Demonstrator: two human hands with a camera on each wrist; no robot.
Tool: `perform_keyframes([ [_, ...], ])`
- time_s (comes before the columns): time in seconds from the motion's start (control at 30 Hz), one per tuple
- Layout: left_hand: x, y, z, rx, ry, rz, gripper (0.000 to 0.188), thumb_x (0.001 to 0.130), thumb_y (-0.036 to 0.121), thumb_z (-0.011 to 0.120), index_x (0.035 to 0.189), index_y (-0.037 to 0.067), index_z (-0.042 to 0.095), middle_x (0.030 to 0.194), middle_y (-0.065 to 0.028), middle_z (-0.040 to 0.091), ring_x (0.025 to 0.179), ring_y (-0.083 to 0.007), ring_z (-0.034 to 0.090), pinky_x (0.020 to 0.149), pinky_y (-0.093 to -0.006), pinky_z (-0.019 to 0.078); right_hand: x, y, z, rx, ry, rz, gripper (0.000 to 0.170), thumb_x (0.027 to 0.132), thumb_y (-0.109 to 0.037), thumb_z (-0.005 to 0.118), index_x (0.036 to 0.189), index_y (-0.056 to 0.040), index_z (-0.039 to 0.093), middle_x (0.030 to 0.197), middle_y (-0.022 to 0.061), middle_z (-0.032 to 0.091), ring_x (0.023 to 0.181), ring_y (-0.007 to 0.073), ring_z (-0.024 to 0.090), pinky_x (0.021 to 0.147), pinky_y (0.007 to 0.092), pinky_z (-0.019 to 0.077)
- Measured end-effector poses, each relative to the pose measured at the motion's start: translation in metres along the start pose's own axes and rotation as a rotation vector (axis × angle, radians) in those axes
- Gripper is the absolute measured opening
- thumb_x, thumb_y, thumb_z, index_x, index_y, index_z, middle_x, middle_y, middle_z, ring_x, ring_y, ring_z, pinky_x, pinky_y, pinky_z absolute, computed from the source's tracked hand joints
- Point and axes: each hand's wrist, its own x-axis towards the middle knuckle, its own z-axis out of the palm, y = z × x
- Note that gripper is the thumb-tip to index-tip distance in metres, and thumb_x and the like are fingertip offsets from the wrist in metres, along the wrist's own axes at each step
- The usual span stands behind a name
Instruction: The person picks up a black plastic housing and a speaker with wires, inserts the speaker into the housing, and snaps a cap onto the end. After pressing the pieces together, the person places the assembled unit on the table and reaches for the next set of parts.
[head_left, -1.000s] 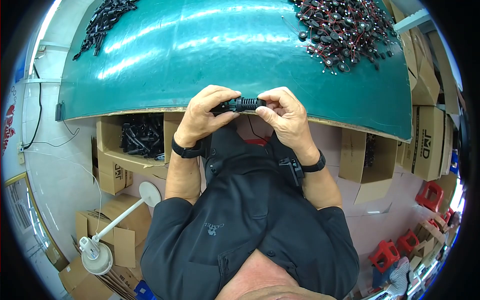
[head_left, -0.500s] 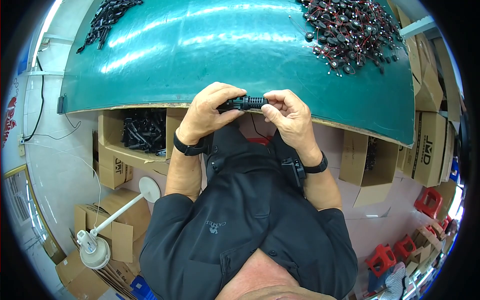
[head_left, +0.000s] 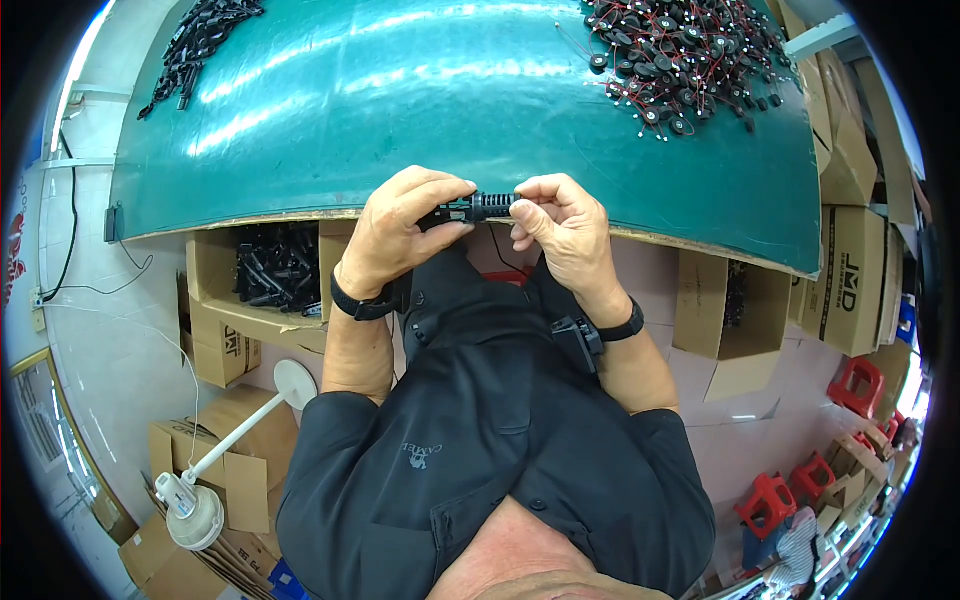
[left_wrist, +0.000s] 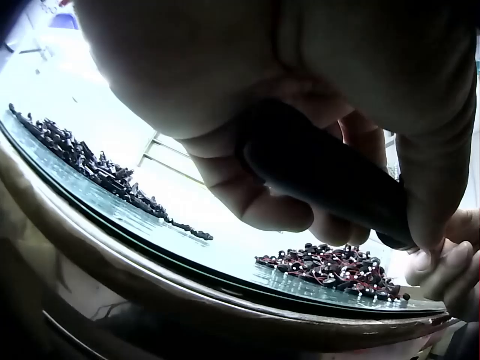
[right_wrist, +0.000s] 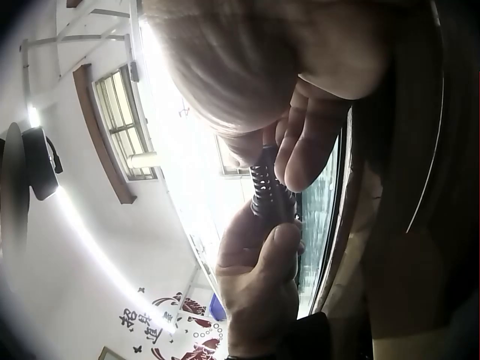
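A black plastic tube with a ribbed, slotted end (head_left: 497, 206) lies level between the two hands, over the front edge of the green table. Its smooth body (left_wrist: 330, 172) runs back into the palm of the left hand (head_left: 403, 222), whose fingers and thumb grip it. At the other end, the thumb and fingers of the right hand (head_left: 568, 228) pinch the tip of the ribbed part. The right wrist view has the ribs (right_wrist: 264, 184) showing between both hands, while the right fingers hide the very tip.
On the green table (head_left: 400, 120) lie a heap of black parts (head_left: 195, 50) at far left and a pile of small black discs with red wires (head_left: 690, 65) at far right. Cardboard boxes (head_left: 700, 305) stand under the front edge. Red stools (head_left: 768, 505) are at lower right.
Both hands stay on the black tube over the table edge. The right thumb and fingers have shifted slightly at its ribbed tip. The head view has swayed a little.
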Motion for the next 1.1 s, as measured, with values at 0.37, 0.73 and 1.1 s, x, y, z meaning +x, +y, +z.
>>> perform_keyframes([
  [0.37, 0.001, 0.005, 0.001, 0.008, 0.015, -0.016, 0.05, 0.071, 0.005, 0.092, 0.118, 0.007, 0.076, 0.108, -0.0108, 0.076, 0.094, -0.0285, 0.072, 0.08, -0.037, 0.0591, -0.007, -0.001, 0.002, -0.152, 0.031, -0.055, 0.03, 0.102, -0.019, 0.077, 0.124, 0.0003, 0.069, 0.095, 0.0049, 0.072, 0.072, 0.0086, 0.069, 0.063, 0.0238, 0.0602],
  [0.73, 0.0, 0.004, 0.0, -0.007, 0.003, -0.027, 0.049, 0.071, 0.005, 0.092, 0.118, 0.006, 0.077, 0.107, -0.0107, 0.076, 0.094, -0.0277, 0.072, 0.079, -0.0362, 0.0593, -0.008, -0.011, -0.001, -0.114, -0.03, -0.046, 0.024, 0.101, -0.001, 0.072, 0.124, 0.0016, 0.069, 0.099, 0.0071, 0.073, 0.08, 0.0116, 0.074, 0.068, 0.0253, 0.0635],
  [1.1, 0.001, 0.004, 0.0, 0.01, 0.006, -0.032, 0.049, 0.071, 0.003, 0.091, 0.119, 0.006, 0.077, 0.109, -0.0118, 0.076, 0.097, -0.0283, 0.073, 0.082, -0.0365, 0.0593, -0.011, -0.003, -0.002, -0.312, 0.046, -0.201, 0.018, 0.098, -0.001, 0.076, 0.115, 0.002, 0.069, 0.109, 0.0096, 0.076, 0.084, 0.0112, 0.075, 0.073, 0.0247, 0.0632],
])
